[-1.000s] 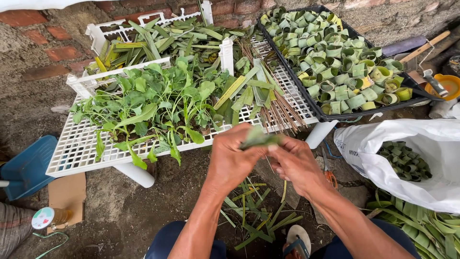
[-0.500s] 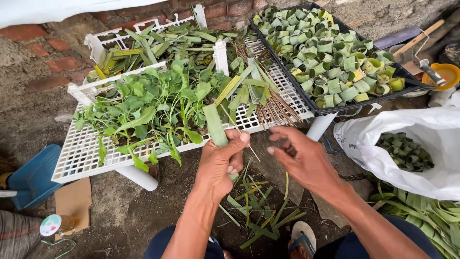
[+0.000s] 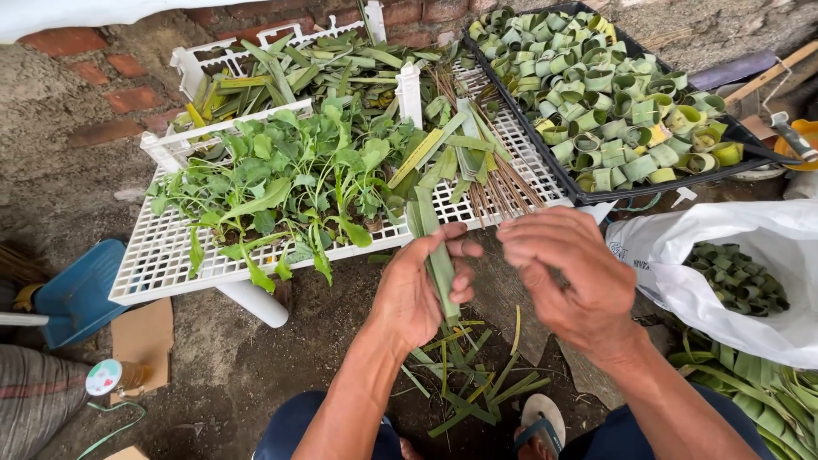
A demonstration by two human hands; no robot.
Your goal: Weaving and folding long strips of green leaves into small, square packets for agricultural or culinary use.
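Observation:
My left hand (image 3: 419, 290) grips a long green leaf strip (image 3: 432, 247) that stands nearly upright in front of the white tray. Beside it on the right, my right hand (image 3: 567, 273) has its fingers curled close together, just apart from the strip, and I see nothing in it. Behind the hands, green seedlings (image 3: 281, 183) lie on a white perforated plastic tray (image 3: 162, 268), with cut leaf strips (image 3: 290, 72) at its far end and thin brown sticks (image 3: 498, 183) at its right.
A black crate (image 3: 648, 181) full of rolled leaf rings (image 3: 605, 94) stands at the back right. A white bag (image 3: 792, 247) holds more rings. Leaf scraps (image 3: 469, 383) litter the ground between my feet. A blue dustpan (image 3: 72, 290) lies at the left.
My hands were together around a folded leaf piece. Now they have parted, and my left hand holds the strip straightened upright while my right hand sits beside it.

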